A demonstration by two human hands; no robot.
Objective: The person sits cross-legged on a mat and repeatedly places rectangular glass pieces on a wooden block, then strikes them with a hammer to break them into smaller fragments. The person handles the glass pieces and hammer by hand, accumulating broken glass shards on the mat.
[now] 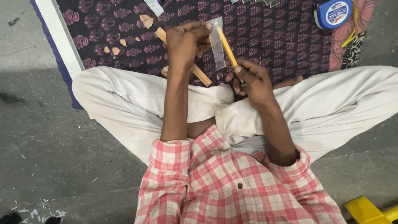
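My left hand pinches the top of a narrow clear plastic strip between thumb and fingertips, holding it upright over a dark patterned cloth. My right hand grips a thin yellow stick-like tool whose upper end lies against the clear strip. A flat wooden stick lies on the cloth under my left hand, partly hidden by it. I sit cross-legged in white trousers and a red checked shirt.
Small wooden chips and a wood offcut lie on the cloth at left. A blue and white tape measure sits at top right. A white board edge runs along the cloth's left side. A yellow object lies at bottom right on grey concrete.
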